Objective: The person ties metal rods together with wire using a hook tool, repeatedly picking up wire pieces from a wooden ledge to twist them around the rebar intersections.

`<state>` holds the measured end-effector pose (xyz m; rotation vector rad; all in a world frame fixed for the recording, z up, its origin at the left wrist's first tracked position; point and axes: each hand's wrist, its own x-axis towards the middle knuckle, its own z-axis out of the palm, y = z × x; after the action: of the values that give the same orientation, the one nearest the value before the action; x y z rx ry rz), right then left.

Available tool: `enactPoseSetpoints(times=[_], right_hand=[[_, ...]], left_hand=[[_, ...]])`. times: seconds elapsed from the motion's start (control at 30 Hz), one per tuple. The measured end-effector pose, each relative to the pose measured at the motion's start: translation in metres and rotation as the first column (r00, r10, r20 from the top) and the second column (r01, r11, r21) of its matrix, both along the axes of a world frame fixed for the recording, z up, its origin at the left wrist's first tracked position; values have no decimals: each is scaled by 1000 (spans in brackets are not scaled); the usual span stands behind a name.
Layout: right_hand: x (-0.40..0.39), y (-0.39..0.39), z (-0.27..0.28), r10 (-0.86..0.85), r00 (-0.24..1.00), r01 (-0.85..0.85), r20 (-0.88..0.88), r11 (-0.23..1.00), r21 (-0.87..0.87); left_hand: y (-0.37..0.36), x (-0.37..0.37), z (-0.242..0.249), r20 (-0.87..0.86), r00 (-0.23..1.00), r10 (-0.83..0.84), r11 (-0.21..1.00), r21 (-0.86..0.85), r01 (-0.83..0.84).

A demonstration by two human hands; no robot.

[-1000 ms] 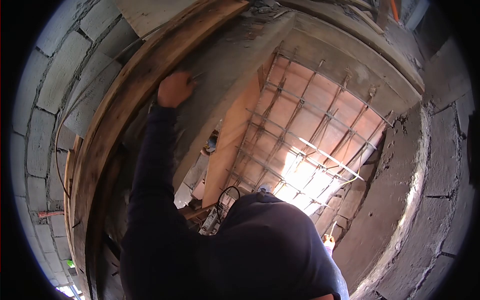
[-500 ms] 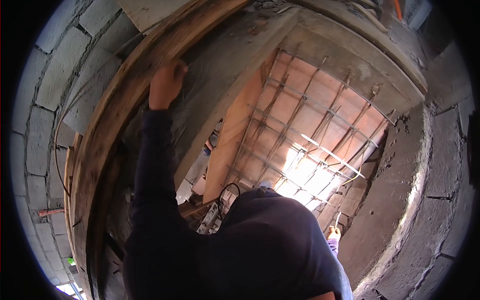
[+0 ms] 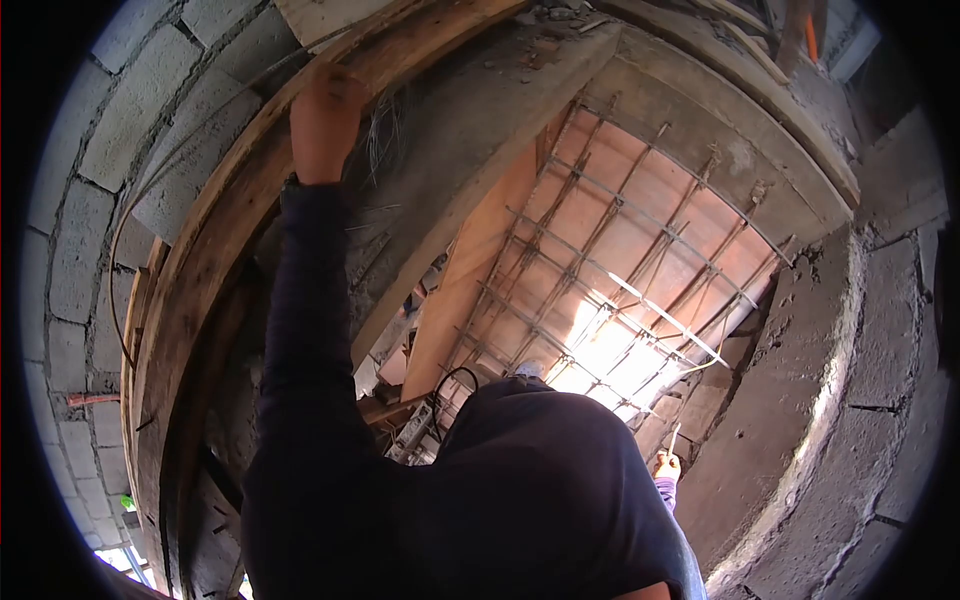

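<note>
My left hand (image 3: 326,125) is raised at the upper left, its fingers curled in front of a long wooden plank (image 3: 420,55). What those fingers hold, if anything, is hidden. Just right of the wrist, a loose bunch of thin wires (image 3: 380,135) lies on the grey concrete ledge (image 3: 440,150). Low on the right, my right hand (image 3: 667,466) is closed around a thin, pale, stick-like thing (image 3: 674,438), too small to name. Below and ahead spreads a grid of steel rebar (image 3: 620,200) over reddish-brown boards (image 3: 640,165).
A concrete block wall (image 3: 140,130) runs along the left, with a thin cable (image 3: 118,240) near it. Rough concrete (image 3: 770,400) edges the right side. A plywood panel (image 3: 465,270) stands beside the rebar. Rubble (image 3: 560,15) lies at the top.
My left hand has moved up against the plank, uncovering more of the thin wires beside it. The view has shifted slightly. My right hand stays about where it was.
</note>
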<state>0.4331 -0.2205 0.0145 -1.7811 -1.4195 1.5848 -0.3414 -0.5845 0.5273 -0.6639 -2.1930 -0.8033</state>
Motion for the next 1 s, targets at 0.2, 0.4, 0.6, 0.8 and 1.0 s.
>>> enactPoseSetpoints(times=[0.2, 0.4, 0.6, 0.8, 1.0], right_hand=[[9, -18, 2, -36, 999, 33, -38, 997, -70], [17, -31, 9, 84, 993, -97, 88, 982, 163], [-30, -46, 82, -84, 979, 93, 187, 995, -38], [-81, -42, 154, 140, 989, -139, 43, 990, -33], [-98, -34, 229, -21, 995, 25, -97, 999, 46]], left_hand=[[5, -13, 22, -34, 999, 39, 978, 205, -31], [31, 23, 59, -84, 851, -519, 558, 721, 412], [126, 147, 7, 243, 730, -638, 740, 457, 494], [190, 229, -93, 425, 362, -829, 535, 417, 735], [204, 228, -121, 529, 222, -819, 499, 466, 730]])
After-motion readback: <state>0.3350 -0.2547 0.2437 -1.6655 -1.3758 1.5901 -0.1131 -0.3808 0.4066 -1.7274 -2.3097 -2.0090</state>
